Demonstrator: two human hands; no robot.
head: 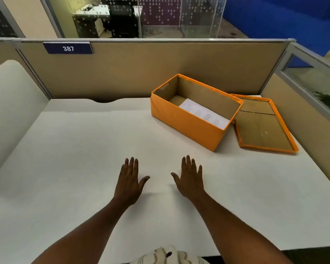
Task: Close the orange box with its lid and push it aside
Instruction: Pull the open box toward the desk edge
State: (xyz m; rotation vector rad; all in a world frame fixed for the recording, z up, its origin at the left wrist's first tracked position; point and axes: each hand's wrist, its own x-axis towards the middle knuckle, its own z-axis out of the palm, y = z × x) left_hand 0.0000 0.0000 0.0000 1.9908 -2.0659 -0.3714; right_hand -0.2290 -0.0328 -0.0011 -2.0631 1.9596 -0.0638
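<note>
nothing of the task done yet, judging by how things lie. orange box (187,122) open on the white desk (84,149), far right of centre, set at a slant, white printed paper (204,113) lying flat inside on the bottom. lid (263,126) off, upturned with its brown inside showing, resting on the desk just beside the box's right side, one corner seemingly tucked against or slightly under the box's near right corner; cannot tell whether actually touching.

left hand (129,181) and right hand (191,180) both flat, palm down, fingers spread wide, holding nothing, on or just above the bare desk near the front edge, well apart from box and lid.

still to do, by judgement: lift the lid, flip it rim down, seat it over the box, then slide the closed box away.

room and edges: wide bare desk to the left and in front of the box, plenty of space for turning the lid over. tighter on the right: lid close to the desk's right edge and the side partition (303,115), back partition (141,73) near behind the box. likely little room for a push rightward or back; leftward or along the back wall looks freest. some risk of nudging the lid off the right edge when reaching for it.
</note>
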